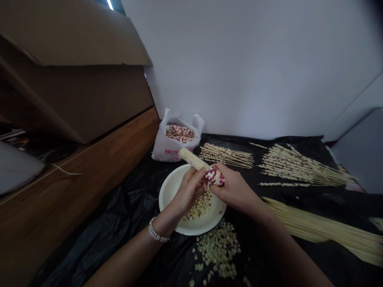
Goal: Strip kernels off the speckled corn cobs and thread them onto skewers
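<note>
Both my hands grip one corn cob [194,160] above a white bowl [169,195]. Its far end, pointing up and left, is bare of kernels, while purple and white kernels still cover the near right end. My left hand [191,189] is closed around the middle from below, thumb on top. My right hand [231,185] is wrapped round the kernel-covered end. Loose kernels [200,207] lie in the bowl beneath my hands. A small pile of pale flat pieces [220,247], perhaps kernels, is spread just in front of the bowl.
A white plastic bag [166,145] behind the bowl contains several corn cobs [181,131]. To the right lie threaded skewers [287,163], another skewer bunch [226,154] and bare sticks [323,229] on black plastic sheeting [125,223]. A cardboard box [89,95] stands at left, a white wall [254,67] behind.
</note>
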Motion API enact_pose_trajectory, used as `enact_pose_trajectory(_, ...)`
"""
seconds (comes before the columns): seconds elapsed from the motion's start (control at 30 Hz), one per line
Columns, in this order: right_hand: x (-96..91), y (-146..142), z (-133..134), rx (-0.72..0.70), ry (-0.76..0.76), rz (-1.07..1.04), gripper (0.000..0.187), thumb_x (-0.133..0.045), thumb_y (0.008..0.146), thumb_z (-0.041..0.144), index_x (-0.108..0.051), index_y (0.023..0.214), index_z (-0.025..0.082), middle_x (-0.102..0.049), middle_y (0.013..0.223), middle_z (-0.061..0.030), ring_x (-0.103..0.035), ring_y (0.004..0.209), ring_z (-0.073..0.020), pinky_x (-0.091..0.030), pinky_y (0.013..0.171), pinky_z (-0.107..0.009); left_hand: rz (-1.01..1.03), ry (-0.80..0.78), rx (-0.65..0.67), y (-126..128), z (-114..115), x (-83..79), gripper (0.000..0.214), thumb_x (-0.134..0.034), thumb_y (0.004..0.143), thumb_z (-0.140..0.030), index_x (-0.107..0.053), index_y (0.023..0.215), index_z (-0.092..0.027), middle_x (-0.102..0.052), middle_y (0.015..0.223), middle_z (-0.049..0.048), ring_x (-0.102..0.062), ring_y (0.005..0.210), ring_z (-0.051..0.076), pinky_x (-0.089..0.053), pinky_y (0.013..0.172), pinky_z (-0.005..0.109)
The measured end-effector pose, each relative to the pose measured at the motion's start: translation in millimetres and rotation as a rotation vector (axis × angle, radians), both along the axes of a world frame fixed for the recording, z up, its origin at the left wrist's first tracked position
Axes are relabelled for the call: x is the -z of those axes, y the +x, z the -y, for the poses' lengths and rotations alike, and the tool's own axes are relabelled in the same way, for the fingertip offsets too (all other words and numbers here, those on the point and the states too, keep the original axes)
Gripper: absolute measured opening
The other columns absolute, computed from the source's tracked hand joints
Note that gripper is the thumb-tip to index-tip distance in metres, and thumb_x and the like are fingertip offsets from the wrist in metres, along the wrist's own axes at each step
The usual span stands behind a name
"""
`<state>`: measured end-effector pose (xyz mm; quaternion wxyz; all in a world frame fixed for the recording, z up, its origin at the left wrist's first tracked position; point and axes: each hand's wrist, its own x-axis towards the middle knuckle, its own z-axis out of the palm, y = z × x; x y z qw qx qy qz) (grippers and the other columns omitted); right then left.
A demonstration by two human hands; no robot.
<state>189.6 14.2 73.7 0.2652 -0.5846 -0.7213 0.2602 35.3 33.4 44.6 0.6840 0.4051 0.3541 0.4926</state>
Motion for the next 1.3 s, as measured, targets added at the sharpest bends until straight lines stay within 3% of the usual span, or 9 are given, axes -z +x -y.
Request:
enact_pose_trajectory(0.13, 0.7, -1.4, 0.3, -0.01, -0.004, -0.055, 0.015, -0.057, 0.08, 0.025, -0.054, 0.094, 0.023, -0.065, 0.078, 0.0, -0.059, 0.067, -0.0178, -0.035, 0.061, -0.026, -0.012, 0.012, -0.013, 5.2, 0.8, 1.7, 0.045, -0.082, 0.071, -0.052, -0.06, 0.091, -0.018, -0.059, 0.072, -0.0025, -0.051, 0.061, 0.009, -0.039, 0.058, 0.021)
enact_pose_trajectory(0.3, 1.7, -5.3, 2.3, 0.0, 0.019, -0.01, 0.015, -0.055, 0.08, 0.023, -0.051, 0.094, 0.023, -0.061, 0.074, 0.0012, -0.054, 0.063, -0.0165, -0.033, 0.061, -0.026, -0.072, -0.002, -0.042, 5.1, 0.0, 6.7, 0.044, -0.077, 0.076, -0.056, -0.059, 0.09, -0.019, -0.056, 0.071, -0.0033, -0.044, 0.056, 0.008, -0.035, 0.055, 0.021)
enact_pose_trajectory(0.63, 0.1, -5.6, 2.3, 0.025, -0.017, 0.072, 0.014, -0.057, 0.082, 0.029, -0.053, 0.095, 0.023, -0.064, 0.076, -0.0007, -0.056, 0.066, -0.0176, -0.034, 0.063, -0.026, -0.117, -0.032, -0.072, 2.9, 2.1, 7.8, 0.041, -0.068, 0.084, -0.059, -0.06, 0.089, -0.019, -0.059, 0.078, 0.0017, -0.055, 0.067, 0.014, -0.042, 0.059, 0.023)
enact_pose_trajectory(0.77, -0.3, -5.2, 2.3, 0.03, -0.022, 0.077, 0.015, -0.056, 0.082, 0.028, -0.052, 0.096, 0.024, -0.064, 0.076, -0.001, -0.056, 0.065, -0.0177, -0.035, 0.063, -0.026, -0.097, -0.052, -0.023, 3.4, 1.1, 11.7, 0.04, -0.074, 0.08, -0.055, -0.058, 0.091, -0.02, -0.051, 0.063, -0.0034, -0.052, 0.058, 0.012, -0.035, 0.053, 0.021)
enact_pose_trajectory(0.93, 2.2, -8.4, 3.0, 0.042, -0.023, 0.113, 0.017, -0.055, 0.082, 0.028, -0.052, 0.098, 0.023, -0.065, 0.076, -0.0018, -0.057, 0.065, -0.0185, -0.032, 0.062, -0.026, -0.143, -0.008, -0.068, 5.6, 1.5, 11.9, 0.041, -0.072, 0.08, -0.056, -0.058, 0.091, -0.019, -0.053, 0.066, -0.0038, -0.043, 0.051, 0.008, -0.03, 0.049, 0.02)
enact_pose_trajectory(1.1, 2.0, -9.7, 4.5, 0.047, 0.003, 0.226, 0.018, -0.054, 0.085, 0.029, -0.052, 0.102, 0.023, -0.069, 0.082, -0.0048, -0.065, 0.074, -0.0227, -0.028, 0.062, -0.028, -0.122, -0.038, -0.047, 5.2, 0.6, 12.9, 0.04, -0.075, 0.079, -0.052, -0.056, 0.093, -0.02, -0.058, 0.073, -0.0017, -0.05, 0.057, 0.01, -0.034, 0.052, 0.021)
enact_pose_trajectory(1.3, -1.6, -6.7, 4.8, 0.052, -0.022, 0.352, 0.021, -0.055, 0.087, 0.034, -0.053, 0.105, 0.024, -0.072, 0.087, -0.0058, -0.067, 0.076, -0.0254, -0.024, 0.06, -0.029, -0.08, -0.117, 0.119, -0.2, -1.6, 10.4, 0.036, -0.073, 0.079, -0.049, -0.05, 0.085, -0.021, -0.051, 0.058, -0.0057, -0.027, 0.042, 0.004, -0.015, 0.044, 0.022)
